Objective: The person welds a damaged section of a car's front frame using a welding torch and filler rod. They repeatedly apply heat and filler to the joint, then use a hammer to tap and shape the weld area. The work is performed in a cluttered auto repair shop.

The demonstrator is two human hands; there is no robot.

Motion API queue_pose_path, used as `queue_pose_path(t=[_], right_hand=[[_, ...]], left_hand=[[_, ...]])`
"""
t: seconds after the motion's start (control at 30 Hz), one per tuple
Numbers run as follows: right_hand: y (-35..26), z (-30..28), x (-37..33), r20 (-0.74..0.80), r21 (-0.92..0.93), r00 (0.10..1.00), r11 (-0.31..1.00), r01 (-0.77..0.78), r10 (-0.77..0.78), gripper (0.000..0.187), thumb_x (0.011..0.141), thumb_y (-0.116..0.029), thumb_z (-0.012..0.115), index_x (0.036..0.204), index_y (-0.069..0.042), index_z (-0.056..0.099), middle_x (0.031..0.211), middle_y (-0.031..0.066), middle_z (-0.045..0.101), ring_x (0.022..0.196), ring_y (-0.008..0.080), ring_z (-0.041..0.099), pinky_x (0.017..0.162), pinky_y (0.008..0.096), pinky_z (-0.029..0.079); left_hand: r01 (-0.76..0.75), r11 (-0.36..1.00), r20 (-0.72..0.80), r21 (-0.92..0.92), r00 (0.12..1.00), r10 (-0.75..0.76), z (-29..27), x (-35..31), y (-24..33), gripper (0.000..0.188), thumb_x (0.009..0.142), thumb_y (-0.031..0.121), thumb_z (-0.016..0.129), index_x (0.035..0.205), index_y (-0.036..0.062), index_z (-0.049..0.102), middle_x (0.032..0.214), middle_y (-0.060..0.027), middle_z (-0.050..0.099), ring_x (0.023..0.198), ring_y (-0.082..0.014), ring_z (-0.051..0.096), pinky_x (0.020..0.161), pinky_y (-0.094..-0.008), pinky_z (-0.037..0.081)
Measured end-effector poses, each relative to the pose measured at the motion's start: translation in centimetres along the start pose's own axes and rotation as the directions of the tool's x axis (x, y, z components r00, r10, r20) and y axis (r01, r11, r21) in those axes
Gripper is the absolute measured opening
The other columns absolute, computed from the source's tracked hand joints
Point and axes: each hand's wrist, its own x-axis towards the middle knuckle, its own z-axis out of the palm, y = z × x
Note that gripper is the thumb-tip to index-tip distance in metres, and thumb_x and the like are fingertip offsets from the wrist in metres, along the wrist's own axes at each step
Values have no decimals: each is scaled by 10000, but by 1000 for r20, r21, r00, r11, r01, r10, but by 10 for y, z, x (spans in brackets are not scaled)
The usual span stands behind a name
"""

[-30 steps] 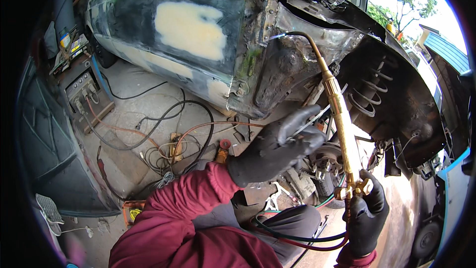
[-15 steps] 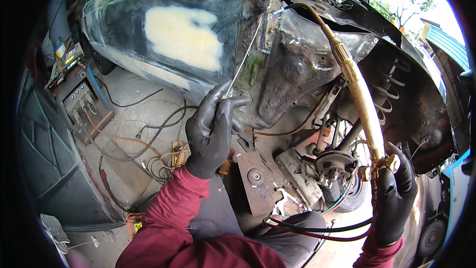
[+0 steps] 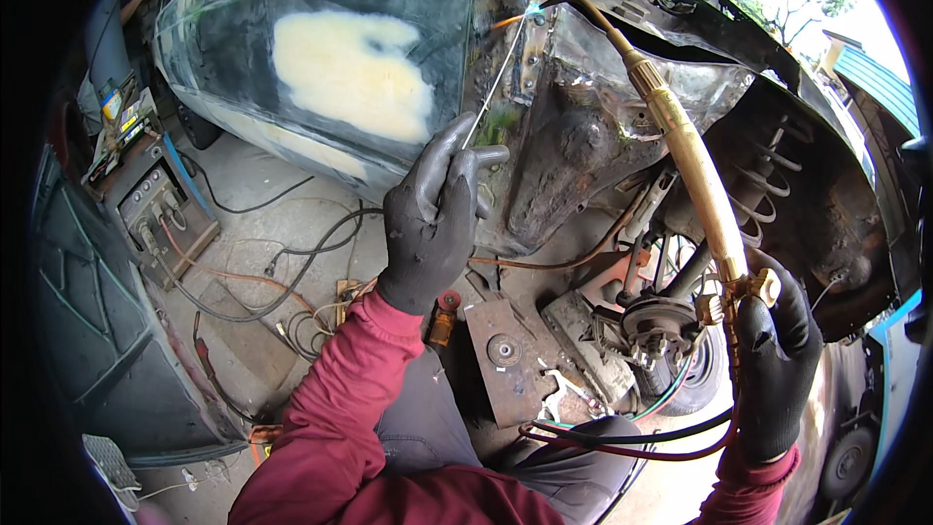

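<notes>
Meeting at the metal strip (image 3: 531, 63)
Nearer it, my left hand (image 3: 432, 209) pinches the rod (image 3: 499, 78); my right hand (image 3: 780, 369) grips the torch (image 3: 683, 136).

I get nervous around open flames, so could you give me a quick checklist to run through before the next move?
1. Right grip closed on the brass torch, near its valve knobs: ok.
2. Left grip pinching the thin rod: ok.
3. Rod's upper end at the glow by the torch tip: ok in this view.
4. Black gloves on both hands: ok.
5. Hoses off the knee: cannot tell; they cross it in view, contact unclear.
6. Eye protection: cannot tell; out of view.
</notes>
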Motion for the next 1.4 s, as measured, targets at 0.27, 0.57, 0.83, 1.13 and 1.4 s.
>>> queue_pose_path(t=[0.27,0.57,0.83,1.13,1.4], right_hand=[[3,5,3,8,-13,1000,1000,16,-16,404,1021,-85,705,1405,34,672,1159,91,776,1039,125,725,953,302,569],[5,8,5,2,5,1000,1000,15,-15,416,1026,-129,737,1402,37,672,1174,92,772,1051,136,727,966,306,568],[6,10,4,0,18,1000,1000,13,-13,401,1032,-110,728,1402,34,675,1191,95,769,1060,135,725,969,304,567],[9,10,4,1,-8,999,999,42,-42,388,1037,-108,724,1397,28,679,1194,90,769,1066,132,723,977,305,565],[8,10,3,-1,-20,999,999,38,-39,385,1036,-107,725,1393,31,680,1183,92,771,1063,133,722,977,309,566]], left_hand=[[-11,1000,1,-8,1000,11,3,4,-1,448,1180,213,459,1552,-31,516,1178,-171,785,697,-42,644,638,-217,526],[-12,1000,-14,-8,1000,12,6,4,0,446,1176,217,471,1549,-22,525,1172,-169,789,699,-35,644,634,-211,517],[-12,1000,-13,9,1000,12,5,5,1,441,1175,213,473,1550,-13,528,1176,-164,791,706,-35,650,632,-205,515],[-30,999,-5,15,1000,30,5,6,-1,447,1178,217,463,1556,-15,520,1179,-176,790,694,-39,657,625,-209,524],[-23,999,-11,30,1000,24,6,7,0,446,1177,209,457,1552,-23,520,1168,-178,790,695,-42,657,633,-211,530]])
